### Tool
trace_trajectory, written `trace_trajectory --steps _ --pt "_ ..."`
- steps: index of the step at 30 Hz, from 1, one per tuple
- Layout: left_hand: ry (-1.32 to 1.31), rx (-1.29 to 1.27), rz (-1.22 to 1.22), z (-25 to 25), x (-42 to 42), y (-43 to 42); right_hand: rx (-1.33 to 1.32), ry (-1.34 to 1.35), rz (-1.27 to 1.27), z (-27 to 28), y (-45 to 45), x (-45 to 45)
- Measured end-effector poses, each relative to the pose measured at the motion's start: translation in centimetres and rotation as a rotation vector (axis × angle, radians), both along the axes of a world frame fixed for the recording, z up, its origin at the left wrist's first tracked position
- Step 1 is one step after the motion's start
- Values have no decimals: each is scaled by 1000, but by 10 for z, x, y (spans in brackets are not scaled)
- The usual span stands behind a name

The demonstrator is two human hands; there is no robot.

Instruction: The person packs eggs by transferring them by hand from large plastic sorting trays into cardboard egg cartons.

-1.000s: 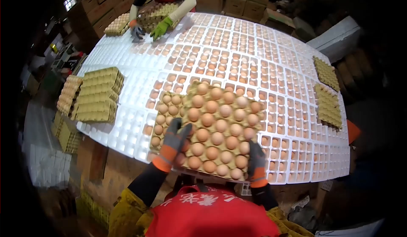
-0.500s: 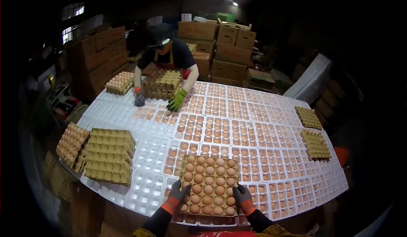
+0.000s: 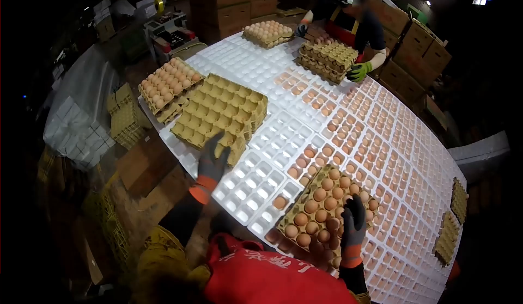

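Fingers spread, the left hand (image 3: 211,161) meets the empty egg-tray stack (image 3: 220,105), where gripping would need closing; the right hand (image 3: 354,228), loosely open, touches the egg-filled tray (image 3: 303,198).

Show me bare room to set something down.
Egg-free white trays lie between the stacked pulp trays and egg-holding white trays, though their surface is pocketed, not flat. Crowded: the picture's right side, where a loaded pulp tray sits by the right hand.

Two near hands (image 3: 213,162); one co-worker (image 3: 370,29)
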State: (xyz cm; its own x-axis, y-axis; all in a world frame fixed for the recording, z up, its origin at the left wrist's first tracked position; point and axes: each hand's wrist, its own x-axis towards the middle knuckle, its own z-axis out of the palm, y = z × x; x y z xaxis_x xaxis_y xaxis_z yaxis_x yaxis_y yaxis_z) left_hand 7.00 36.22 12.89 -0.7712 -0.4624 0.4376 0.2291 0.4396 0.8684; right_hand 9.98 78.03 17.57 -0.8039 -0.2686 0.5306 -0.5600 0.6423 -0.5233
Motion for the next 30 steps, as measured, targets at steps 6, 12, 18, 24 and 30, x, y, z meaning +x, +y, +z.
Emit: trace_trajectory --steps 6,12,18,24,30 --pt "-362 -370 279 -67 -77 -260 -823 -933 184 -52 -211 -59" --pt "-836 -150 -320 -86 -115 -344 -639 -1070 -100 -128 -355 -130" --pt "-601 286 -555 -105 -106 -322 -940 -1133 -64 -104 -388 -128" --pt "-436 164 -408 -82 -78 -292 -472 -681 60 -91 -360 -105" --pt "-355 62 -448 71 -98 -378 -1040 -988 -56 12 -444 -92"
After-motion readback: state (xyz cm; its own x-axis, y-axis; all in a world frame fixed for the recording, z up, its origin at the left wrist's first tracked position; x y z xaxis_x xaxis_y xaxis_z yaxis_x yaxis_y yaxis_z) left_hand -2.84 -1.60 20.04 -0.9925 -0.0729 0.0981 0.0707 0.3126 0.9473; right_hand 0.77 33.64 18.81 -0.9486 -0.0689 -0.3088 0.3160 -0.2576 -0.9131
